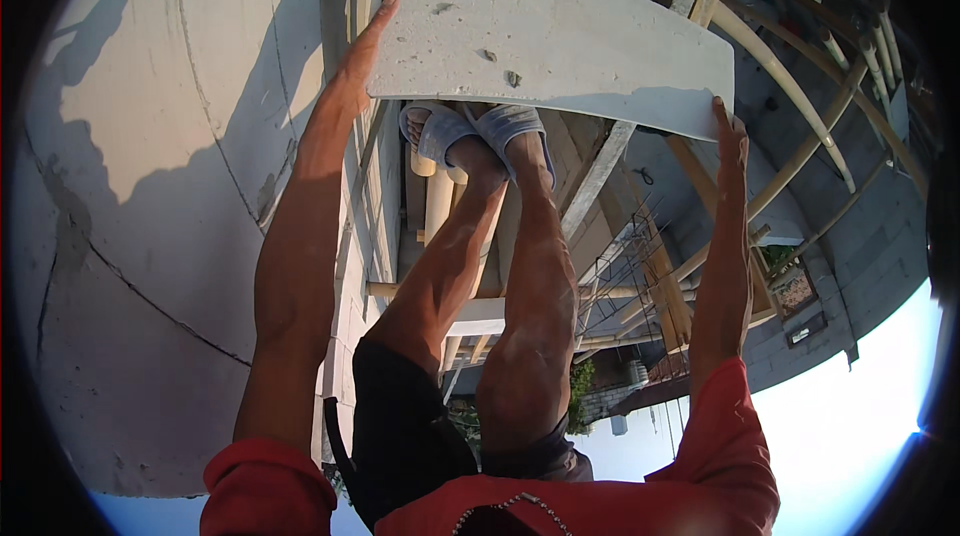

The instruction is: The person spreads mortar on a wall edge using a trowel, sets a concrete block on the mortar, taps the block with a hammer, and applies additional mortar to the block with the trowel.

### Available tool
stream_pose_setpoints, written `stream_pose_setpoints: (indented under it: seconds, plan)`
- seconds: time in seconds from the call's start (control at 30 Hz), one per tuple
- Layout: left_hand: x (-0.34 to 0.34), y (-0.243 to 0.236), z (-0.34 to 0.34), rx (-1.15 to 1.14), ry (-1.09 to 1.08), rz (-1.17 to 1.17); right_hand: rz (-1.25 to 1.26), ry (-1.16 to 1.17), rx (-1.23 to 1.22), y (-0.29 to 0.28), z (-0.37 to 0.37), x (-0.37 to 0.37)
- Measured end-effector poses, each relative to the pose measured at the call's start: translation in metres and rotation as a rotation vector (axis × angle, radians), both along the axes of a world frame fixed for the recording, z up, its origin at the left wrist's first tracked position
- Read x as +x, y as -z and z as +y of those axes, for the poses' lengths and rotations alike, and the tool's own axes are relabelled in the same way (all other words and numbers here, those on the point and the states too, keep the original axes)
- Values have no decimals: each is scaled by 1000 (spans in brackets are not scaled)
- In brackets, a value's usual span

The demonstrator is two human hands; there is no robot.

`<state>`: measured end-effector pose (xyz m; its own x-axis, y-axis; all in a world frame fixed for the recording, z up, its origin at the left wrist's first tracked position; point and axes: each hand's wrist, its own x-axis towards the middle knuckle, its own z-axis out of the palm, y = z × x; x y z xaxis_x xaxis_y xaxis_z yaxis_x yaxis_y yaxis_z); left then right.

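Observation:
I hold a large pale grey building block (540, 31) out in front of me, above my feet. My left hand (365, 56) presses flat against its left end. My right hand (728, 151) grips its right lower corner. The block's surface is rough, with small chips and pits. My feet in grey slippers (470, 131) stand on bamboo scaffold poles (440, 206) directly under the block.
A wall of pale blocks (150, 186) rises on my left, with my shadow on it. Bamboo scaffolding (790, 86) and timber planks (600, 176) run to the right and below. Far beneath lie rebar (625, 256), walls and greenery.

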<state>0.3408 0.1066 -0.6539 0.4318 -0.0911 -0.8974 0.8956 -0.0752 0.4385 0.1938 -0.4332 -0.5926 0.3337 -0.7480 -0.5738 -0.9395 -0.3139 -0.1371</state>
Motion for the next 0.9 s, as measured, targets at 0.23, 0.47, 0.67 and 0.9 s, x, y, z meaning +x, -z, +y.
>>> stream_pose_setpoints:
  seconds: [0.23, 0.47, 0.67, 0.9]
  plan:
    - [78, -53, 6, -23, -15, 300, 110, -378, -112, 4, -36, 99]
    - [108, -6, 12, 109, -183, 378, 152, -819, -183, 7, -12, 114]
    - [130, -6, -2, 153, -218, 442, 101, -1336, -410, -56, 64, 129]
    - [134, 20, 60, 392, 155, -201, 49, -1465, -310, -38, 83, 176]
